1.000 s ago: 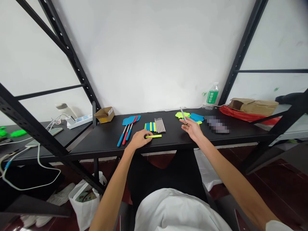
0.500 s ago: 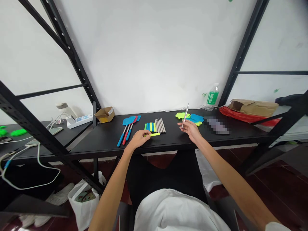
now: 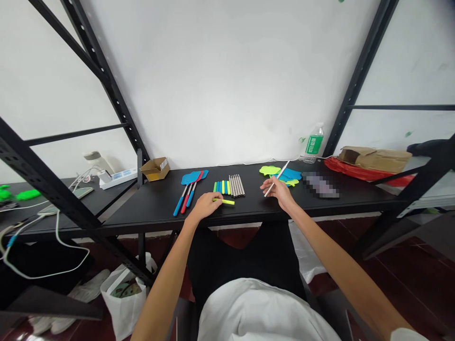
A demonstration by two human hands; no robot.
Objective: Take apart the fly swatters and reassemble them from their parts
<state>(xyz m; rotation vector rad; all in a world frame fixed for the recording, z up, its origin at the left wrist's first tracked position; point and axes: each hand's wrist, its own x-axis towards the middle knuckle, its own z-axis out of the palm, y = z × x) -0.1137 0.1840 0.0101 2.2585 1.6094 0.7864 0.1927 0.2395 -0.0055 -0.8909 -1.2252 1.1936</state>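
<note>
Low over the front of the black table, my left hand (image 3: 206, 205) pinches a yellow tube (image 3: 227, 202), probably a handle sleeve. My right hand (image 3: 280, 193) grips a thin silver metal rod (image 3: 277, 179), tilted with its upper end to the right. Behind my left hand lies a row of blue, green and yellow tubes (image 3: 222, 187), and beside it several metal rods (image 3: 236, 185). Fly-swatter-like tools with red and blue handles (image 3: 185, 203) rest to the left. Yellow and blue flat pieces (image 3: 270, 170) are piled just beyond my right hand.
A small open cardboard box (image 3: 155, 169) sits at the back left. A water bottle (image 3: 313, 144) stands by the wall, with a blurred item (image 3: 321, 184) in front of it. Brown packaging on a red bag (image 3: 377, 158) lies right. Black shelf posts (image 3: 359, 71) flank the table.
In my right hand the metal rod has turned, its upper end swinging from left-leaning to right-leaning. The yellow tube in my left hand has shifted slightly left.
</note>
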